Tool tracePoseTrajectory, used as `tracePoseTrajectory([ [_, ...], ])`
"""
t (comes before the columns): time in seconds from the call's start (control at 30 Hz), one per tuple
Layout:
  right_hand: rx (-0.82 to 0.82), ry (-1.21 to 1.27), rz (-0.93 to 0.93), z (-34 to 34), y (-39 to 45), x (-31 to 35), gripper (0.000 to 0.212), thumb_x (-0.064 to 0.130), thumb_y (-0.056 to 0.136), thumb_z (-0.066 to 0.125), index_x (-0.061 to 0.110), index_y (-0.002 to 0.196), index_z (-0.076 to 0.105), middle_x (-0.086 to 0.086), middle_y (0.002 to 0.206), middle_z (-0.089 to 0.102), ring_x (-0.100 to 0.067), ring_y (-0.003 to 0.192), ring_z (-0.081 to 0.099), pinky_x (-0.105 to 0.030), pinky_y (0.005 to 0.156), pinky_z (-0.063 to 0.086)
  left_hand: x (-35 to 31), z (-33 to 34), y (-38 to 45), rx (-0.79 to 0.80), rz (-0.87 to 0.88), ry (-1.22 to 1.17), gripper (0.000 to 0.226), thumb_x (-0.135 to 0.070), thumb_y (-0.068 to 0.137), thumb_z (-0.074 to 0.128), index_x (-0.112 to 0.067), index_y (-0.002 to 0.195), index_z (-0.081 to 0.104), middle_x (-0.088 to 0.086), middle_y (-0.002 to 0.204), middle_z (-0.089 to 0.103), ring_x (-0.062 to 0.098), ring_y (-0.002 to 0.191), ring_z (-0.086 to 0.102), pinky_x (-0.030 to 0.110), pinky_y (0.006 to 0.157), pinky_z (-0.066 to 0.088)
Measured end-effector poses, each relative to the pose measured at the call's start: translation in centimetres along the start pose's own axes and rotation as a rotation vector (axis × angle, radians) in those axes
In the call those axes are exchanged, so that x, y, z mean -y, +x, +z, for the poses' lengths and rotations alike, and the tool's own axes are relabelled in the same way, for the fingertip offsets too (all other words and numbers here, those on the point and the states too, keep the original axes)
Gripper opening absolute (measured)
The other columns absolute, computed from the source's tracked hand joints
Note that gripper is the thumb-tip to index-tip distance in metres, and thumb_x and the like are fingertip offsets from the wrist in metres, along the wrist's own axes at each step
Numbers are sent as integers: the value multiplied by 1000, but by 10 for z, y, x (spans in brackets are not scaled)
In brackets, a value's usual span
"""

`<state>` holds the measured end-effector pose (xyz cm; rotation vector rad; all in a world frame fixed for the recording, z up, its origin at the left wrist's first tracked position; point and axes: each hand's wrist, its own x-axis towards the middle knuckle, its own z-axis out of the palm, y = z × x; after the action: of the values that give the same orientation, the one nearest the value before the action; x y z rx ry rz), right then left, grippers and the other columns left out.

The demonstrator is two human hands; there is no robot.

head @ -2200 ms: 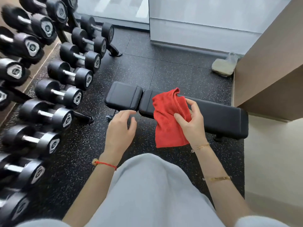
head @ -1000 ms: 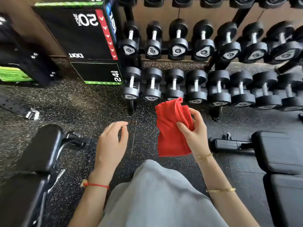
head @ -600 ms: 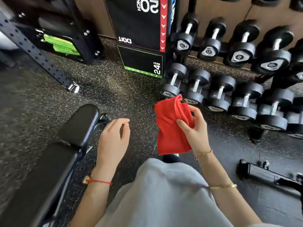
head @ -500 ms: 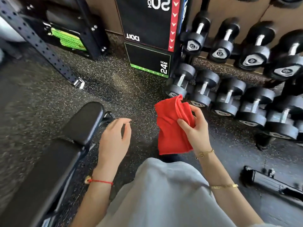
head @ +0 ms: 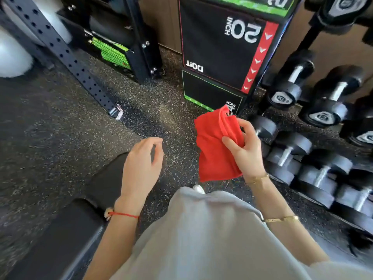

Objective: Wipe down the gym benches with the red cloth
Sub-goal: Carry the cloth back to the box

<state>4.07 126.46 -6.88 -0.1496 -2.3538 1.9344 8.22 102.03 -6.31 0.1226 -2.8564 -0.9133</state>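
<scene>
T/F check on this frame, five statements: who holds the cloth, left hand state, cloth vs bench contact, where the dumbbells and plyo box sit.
1. The right hand grips the crumpled red cloth. True.
2. The left hand holds a dumbbell. False: it holds nothing, fingers loosely curled.
3. The cloth is pressed onto the black padded bench. False: it hangs in the air, clear of the bench at lower left.
4. Black dumbbells sit on the right side. True.
5. The black plyo box lies on the bench. False: it stands on the speckled floor.
</scene>
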Motion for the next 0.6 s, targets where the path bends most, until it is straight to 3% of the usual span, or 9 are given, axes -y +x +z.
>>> tracePoseTrajectory([
  [0.13, 31, -6, -22, 29, 87, 7, 43, -1, 82, 66, 16, 120, 54, -1, 111, 66, -7, 94, 63, -23, 86, 49, 8, -2, 79, -45, -33, 6, 25, -25, 98, 48, -18, 116, 64, -3, 113, 68, 17, 102, 63, 37, 89, 52],
  [0.23, 61, -23, -13, 53, 139, 12, 42, 0, 82, 66, 14, 121, 54, -5, 113, 66, -18, 100, 64, -36, 91, 51, 19, -3, 127, -66, -48, 6, 23, -22, 98, 49, -18, 116, 64, -3, 113, 68, 15, 87, 61, 30, 85, 50],
  [0.33, 63, -13, -12, 76, 183, 15, 43, -1, 82, 66, 13, 121, 54, -5, 112, 66, -13, 97, 64, -31, 89, 51, 31, -2, 175, -71, -64, 8, 23, -23, 98, 49, -20, 115, 64, -4, 112, 68, 15, 77, 55, 27, 80, 46],
  [0.5, 40, -14, 33, 116, 252, 10, 42, 2, 82, 68, 17, 120, 55, 1, 104, 69, -9, 90, 65, -26, 84, 52, 58, 4, 269, -46, -43, -19, 23, -20, 98, 50, -16, 116, 64, -1, 112, 69, 21, 98, 63, 35, 86, 51],
  [0.6, -9, -10, 43, 142, 299, 12, 42, 1, 82, 67, 16, 120, 55, 2, 105, 68, -9, 93, 65, -27, 86, 51, 76, 2, 338, -40, -12, -17, 23, -21, 99, 50, -18, 116, 64, -2, 112, 69, 20, 94, 62, 32, 81, 49],
])
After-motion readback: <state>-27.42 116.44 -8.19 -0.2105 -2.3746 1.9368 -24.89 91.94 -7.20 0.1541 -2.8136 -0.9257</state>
